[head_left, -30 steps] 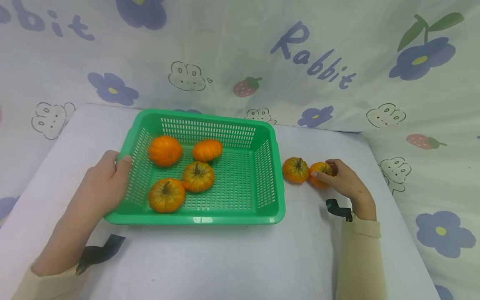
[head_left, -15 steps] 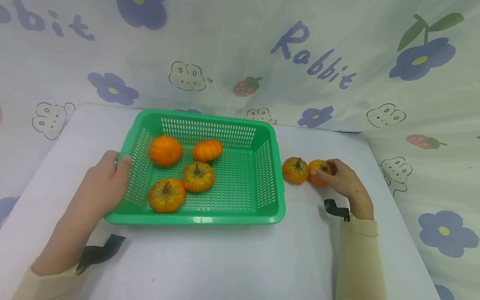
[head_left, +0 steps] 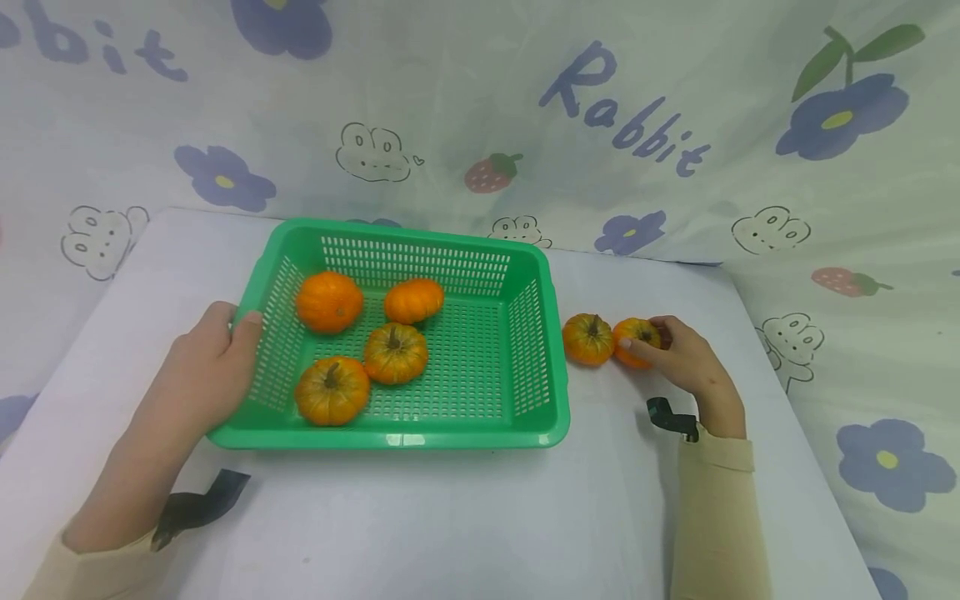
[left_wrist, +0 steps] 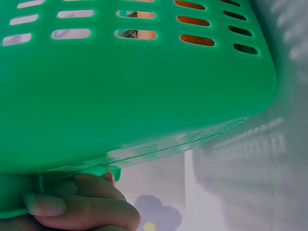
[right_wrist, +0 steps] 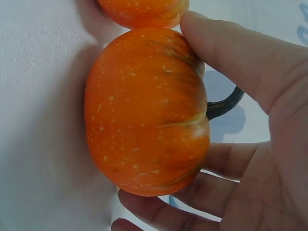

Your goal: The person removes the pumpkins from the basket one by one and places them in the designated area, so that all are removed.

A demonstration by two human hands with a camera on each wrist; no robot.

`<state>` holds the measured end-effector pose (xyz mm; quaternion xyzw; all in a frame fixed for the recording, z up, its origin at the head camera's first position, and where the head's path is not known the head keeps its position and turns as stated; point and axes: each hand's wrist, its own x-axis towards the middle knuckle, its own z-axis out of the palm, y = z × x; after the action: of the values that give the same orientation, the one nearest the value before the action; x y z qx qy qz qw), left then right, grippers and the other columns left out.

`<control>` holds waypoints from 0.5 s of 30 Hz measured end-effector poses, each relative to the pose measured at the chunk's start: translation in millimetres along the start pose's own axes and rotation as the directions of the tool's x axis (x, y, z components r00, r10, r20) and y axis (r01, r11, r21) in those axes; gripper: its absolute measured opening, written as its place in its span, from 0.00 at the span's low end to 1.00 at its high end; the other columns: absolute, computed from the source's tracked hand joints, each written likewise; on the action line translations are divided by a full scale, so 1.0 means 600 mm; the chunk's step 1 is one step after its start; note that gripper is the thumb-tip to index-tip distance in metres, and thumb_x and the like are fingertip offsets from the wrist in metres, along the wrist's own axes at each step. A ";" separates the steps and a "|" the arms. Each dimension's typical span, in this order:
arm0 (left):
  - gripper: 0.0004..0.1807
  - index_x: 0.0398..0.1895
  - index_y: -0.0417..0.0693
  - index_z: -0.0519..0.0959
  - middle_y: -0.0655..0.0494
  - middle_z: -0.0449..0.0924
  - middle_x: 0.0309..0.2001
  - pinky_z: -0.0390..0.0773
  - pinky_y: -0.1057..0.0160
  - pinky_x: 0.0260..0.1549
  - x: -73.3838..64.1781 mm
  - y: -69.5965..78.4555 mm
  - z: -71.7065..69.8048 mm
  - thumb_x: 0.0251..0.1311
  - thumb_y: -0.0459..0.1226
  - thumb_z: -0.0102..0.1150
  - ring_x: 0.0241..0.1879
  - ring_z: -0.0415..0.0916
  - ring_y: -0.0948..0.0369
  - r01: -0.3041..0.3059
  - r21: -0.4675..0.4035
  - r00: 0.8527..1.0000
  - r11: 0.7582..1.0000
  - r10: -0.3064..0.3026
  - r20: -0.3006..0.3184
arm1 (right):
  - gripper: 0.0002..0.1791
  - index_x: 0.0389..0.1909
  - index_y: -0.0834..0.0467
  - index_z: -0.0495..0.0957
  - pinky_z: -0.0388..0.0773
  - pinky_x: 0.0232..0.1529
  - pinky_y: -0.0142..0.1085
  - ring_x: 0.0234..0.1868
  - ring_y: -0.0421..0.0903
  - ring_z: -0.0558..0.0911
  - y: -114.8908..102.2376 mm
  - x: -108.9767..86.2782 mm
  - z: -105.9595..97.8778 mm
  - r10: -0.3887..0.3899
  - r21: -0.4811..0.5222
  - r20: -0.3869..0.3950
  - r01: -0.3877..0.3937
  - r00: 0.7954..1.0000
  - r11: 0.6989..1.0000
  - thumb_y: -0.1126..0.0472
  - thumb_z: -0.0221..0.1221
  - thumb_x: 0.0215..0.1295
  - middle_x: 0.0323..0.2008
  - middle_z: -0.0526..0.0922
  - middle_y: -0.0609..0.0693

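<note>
My left hand [head_left: 213, 362] grips the left rim of a green plastic basket [head_left: 465, 439], thumb on top and fingers curled under the edge in the left wrist view. At the right, my right hand [head_left: 690, 358] holds a small orange pumpkin [right_wrist: 144, 115] between thumb and fingers, its dark curved stem toward the palm. A second small pumpkin [head_left: 588, 340] sits right beside it, close to the basket's right wall. Inside the basket, toward its left half, lie several more pumpkins, among them a large orange one [head_left: 330, 302] and a yellow-orange one [head_left: 333, 392] with its stem up.
Everything stands on a white-covered table [head_left: 420, 525]. Behind and to the right hangs a pale cloth [head_left: 450, 100] printed with flowers, rabbits and strawberries. A black wrist mount [head_left: 198, 504] shows by the left forearm, another [head_left: 671, 418] by the right.
The pumpkin in my right hand has shifted slightly up and to the left, and tilted a little, with the hand moving along. My left hand and the basket stay in place.
</note>
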<state>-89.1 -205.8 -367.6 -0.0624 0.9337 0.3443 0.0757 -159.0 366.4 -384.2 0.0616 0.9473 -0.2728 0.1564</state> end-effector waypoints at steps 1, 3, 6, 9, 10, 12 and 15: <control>0.37 0.68 0.28 0.58 0.36 0.75 0.38 0.75 0.55 0.20 0.000 0.000 0.000 0.82 0.55 0.23 0.26 0.74 0.50 0.000 -0.001 1.000 1.000 0.000 0.001 | 0.54 0.76 0.67 0.59 0.67 0.67 0.64 0.67 0.67 0.68 0.000 0.000 0.000 -0.003 0.002 0.002 0.003 1.000 1.000 0.29 0.60 0.68 0.69 0.68 0.70; 0.37 0.68 0.28 0.58 0.36 0.75 0.38 0.75 0.55 0.20 -0.001 0.000 0.000 0.82 0.55 0.23 0.26 0.74 0.50 0.001 0.000 1.000 1.000 -0.001 0.002 | 0.54 0.76 0.67 0.58 0.67 0.66 0.65 0.67 0.68 0.68 0.000 -0.001 -0.001 -0.007 0.001 0.009 0.007 1.000 1.000 0.29 0.61 0.68 0.68 0.68 0.70; 0.37 0.68 0.28 0.58 0.36 0.75 0.38 0.75 0.55 0.20 -0.002 0.000 0.000 0.82 0.55 0.23 0.26 0.74 0.50 0.006 -0.001 1.000 1.000 -0.006 0.003 | 0.55 0.77 0.66 0.56 0.68 0.65 0.66 0.67 0.69 0.68 -0.001 -0.003 -0.004 -0.008 -0.007 0.027 0.009 1.000 1.000 0.29 0.60 0.68 0.69 0.67 0.72; 0.37 0.69 0.28 0.57 0.35 0.75 0.39 0.75 0.55 0.20 -0.003 0.001 0.000 0.82 0.55 0.22 0.26 0.74 0.50 0.012 -0.005 1.000 1.000 -0.012 0.008 | 0.56 0.79 0.65 0.54 0.67 0.65 0.67 0.68 0.70 0.67 0.001 -0.007 -0.007 -0.017 -0.016 0.048 0.018 0.999 1.000 0.29 0.61 0.68 0.69 0.66 0.73; 0.37 0.69 0.28 0.57 0.35 0.75 0.39 0.75 0.55 0.20 -0.003 0.001 0.000 0.82 0.56 0.22 0.26 0.74 0.50 0.012 -0.005 1.000 1.000 -0.012 0.008 | 0.56 0.79 0.65 0.53 0.67 0.65 0.68 0.68 0.70 0.67 0.002 -0.008 -0.008 -0.017 -0.018 0.058 0.018 0.998 1.000 0.30 0.62 0.67 0.70 0.65 0.73; 0.37 0.68 0.28 0.57 0.35 0.75 0.39 0.75 0.55 0.20 -0.003 0.000 0.000 0.82 0.56 0.22 0.26 0.74 0.50 0.012 -0.003 1.000 1.000 -0.011 0.007 | 0.58 0.81 0.63 0.50 0.66 0.64 0.68 0.69 0.71 0.66 0.005 -0.011 -0.009 -0.020 -0.027 0.077 0.022 0.997 0.999 0.30 0.63 0.66 0.71 0.64 0.73; 0.37 0.68 0.28 0.58 0.36 0.75 0.38 0.75 0.55 0.20 -0.001 0.000 0.001 0.82 0.56 0.22 0.26 0.74 0.50 0.007 -0.001 1.000 1.000 -0.007 0.004 | 0.59 0.82 0.62 0.46 0.65 0.65 0.69 0.69 0.70 0.65 0.009 -0.014 -0.010 -0.030 -0.032 0.105 0.034 0.994 0.999 0.33 0.66 0.66 0.71 0.63 0.73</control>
<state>-88.3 -205.3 -367.8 -0.0652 0.9331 0.3447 0.0786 -151.7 374.0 -379.6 0.0293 0.9431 -0.2622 0.2023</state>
